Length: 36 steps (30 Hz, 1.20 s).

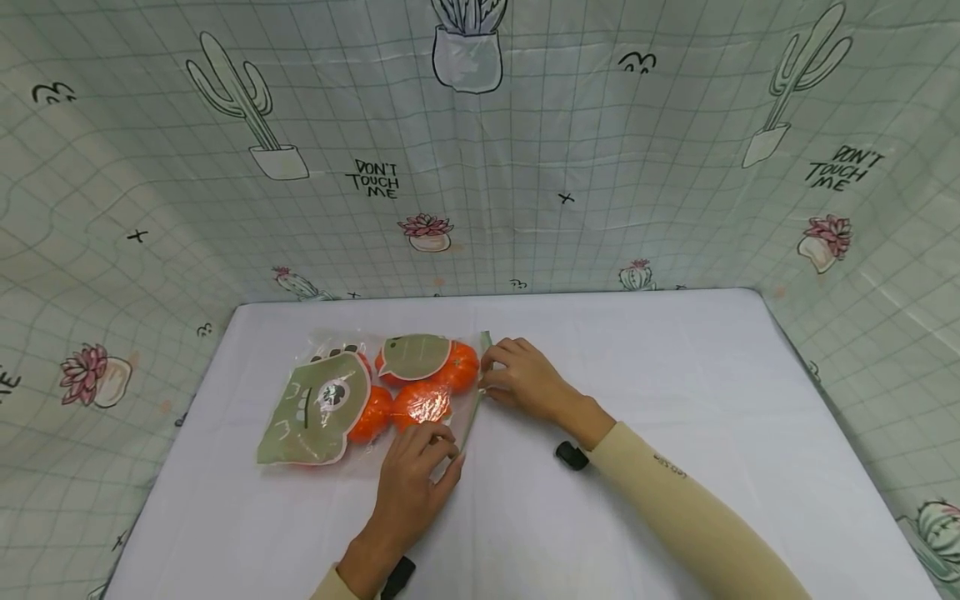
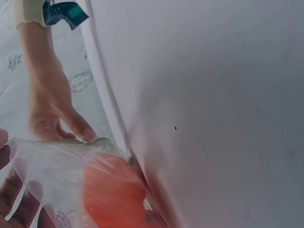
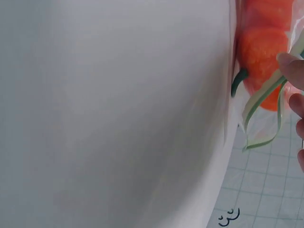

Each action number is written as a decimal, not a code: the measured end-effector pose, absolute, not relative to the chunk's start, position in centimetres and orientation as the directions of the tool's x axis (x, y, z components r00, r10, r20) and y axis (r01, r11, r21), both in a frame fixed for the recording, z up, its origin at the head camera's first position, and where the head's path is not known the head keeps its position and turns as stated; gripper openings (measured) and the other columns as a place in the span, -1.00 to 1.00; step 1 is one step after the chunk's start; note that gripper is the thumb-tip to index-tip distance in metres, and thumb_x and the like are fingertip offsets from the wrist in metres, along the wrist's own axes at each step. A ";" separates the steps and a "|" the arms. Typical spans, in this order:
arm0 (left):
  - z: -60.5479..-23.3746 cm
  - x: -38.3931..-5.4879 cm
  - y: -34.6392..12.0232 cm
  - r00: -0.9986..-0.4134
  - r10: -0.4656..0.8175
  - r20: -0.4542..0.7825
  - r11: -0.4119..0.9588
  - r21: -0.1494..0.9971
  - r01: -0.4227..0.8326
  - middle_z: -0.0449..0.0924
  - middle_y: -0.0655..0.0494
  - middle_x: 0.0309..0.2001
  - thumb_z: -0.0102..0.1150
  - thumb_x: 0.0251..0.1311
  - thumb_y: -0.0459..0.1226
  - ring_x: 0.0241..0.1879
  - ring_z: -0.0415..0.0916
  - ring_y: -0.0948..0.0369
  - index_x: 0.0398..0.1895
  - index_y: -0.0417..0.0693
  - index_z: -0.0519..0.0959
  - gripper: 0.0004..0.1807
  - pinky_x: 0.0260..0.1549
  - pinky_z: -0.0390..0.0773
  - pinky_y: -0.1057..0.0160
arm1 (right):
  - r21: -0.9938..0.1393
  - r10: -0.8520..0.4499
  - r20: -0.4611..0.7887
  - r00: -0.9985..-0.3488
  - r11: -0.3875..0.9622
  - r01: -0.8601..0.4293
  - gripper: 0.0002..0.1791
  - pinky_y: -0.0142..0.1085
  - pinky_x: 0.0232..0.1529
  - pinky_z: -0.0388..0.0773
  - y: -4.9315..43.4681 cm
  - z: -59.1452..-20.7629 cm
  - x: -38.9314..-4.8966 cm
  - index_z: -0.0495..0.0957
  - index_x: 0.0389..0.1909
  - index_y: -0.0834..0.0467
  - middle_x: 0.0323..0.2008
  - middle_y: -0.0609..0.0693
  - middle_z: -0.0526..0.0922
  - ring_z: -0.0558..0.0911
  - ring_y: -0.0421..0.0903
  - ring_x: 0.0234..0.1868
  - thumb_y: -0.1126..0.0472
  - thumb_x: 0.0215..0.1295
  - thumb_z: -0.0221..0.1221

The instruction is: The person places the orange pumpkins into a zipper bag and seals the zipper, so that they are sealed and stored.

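A clear plastic zip bag (image 1: pixel 318 417) with a green cartoon print lies flat on the table. Inside are several round orange pumpkin-like pieces (image 1: pixel 422 404); one shows a dark green stem (image 3: pixel 240 81). My left hand (image 1: pixel 412 475) pinches the bag's near right corner, and its fingers (image 2: pixel 21 202) show through the film. At the far end of the same side, my right hand (image 1: pixel 528 379) pinches the green zip edge (image 3: pixel 260 99) between thumb and fingers. Between the two hands, the zip strips stand apart in a loop in the right wrist view.
A white cloth covers the table (image 1: pixel 675 375). Behind it and at both sides hangs a grid-patterned curtain (image 1: pixel 510 150) with cactus drawings. A black device (image 1: pixel 572 455) sits at my right wrist, and another (image 1: pixel 397 577) at my left.
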<state>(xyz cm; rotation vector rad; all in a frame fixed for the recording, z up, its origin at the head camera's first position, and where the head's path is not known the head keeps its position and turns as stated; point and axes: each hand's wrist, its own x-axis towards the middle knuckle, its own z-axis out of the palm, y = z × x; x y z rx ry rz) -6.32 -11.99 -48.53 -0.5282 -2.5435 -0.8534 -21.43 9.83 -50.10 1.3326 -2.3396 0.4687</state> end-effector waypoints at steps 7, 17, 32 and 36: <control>-48.5 -6.4 -12.0 -0.843 0.220 0.491 0.727 0.494 0.477 0.59 0.20 -0.19 0.64 0.02 -0.38 -0.13 0.54 0.21 -0.38 0.04 0.70 -0.76 -0.09 0.61 0.14 | -0.092 -0.734 0.483 -0.477 0.499 -0.862 -0.85 -0.10 0.11 0.59 10.0 -50.0 -22.5 0.82 -0.30 0.00 -0.12 -0.06 0.68 0.62 -0.02 -0.03 0.22 0.13 0.57; -48.5 -6.5 -12.0 -0.826 0.220 0.519 0.715 0.490 0.498 0.59 0.20 -0.20 0.64 -0.01 -0.40 -0.15 0.54 0.21 -0.39 0.03 0.69 -0.74 -0.13 0.60 0.17 | -0.085 -0.735 0.465 -0.493 0.518 -0.851 -0.85 -0.10 0.10 0.57 10.3 -50.2 -23.9 0.81 -0.29 0.00 -0.11 -0.05 0.68 0.62 -0.01 -0.01 0.21 0.13 0.57; -48.6 -6.4 -11.8 -0.827 0.210 0.521 0.712 0.498 0.495 0.60 0.18 -0.19 0.64 -0.02 -0.42 -0.12 0.56 0.19 -0.42 0.02 0.69 -0.74 -0.15 0.60 0.18 | -0.117 -0.711 0.416 -0.567 0.576 -0.809 -0.89 -0.08 0.12 0.53 10.8 -50.6 -26.9 0.82 -0.28 0.02 -0.12 -0.04 0.68 0.59 0.01 -0.02 0.22 0.19 0.53; -48.6 -6.4 -11.8 -0.834 0.207 0.511 0.714 0.504 0.486 0.61 0.17 -0.18 0.64 -0.02 -0.41 -0.12 0.56 0.20 -0.41 0.01 0.69 -0.75 -0.14 0.60 0.17 | -0.126 -0.710 0.397 -0.582 0.586 -0.800 -0.89 -0.06 0.12 0.53 10.9 -50.5 -27.5 0.82 -0.28 0.03 -0.12 -0.01 0.69 0.59 0.03 -0.01 0.24 0.20 0.53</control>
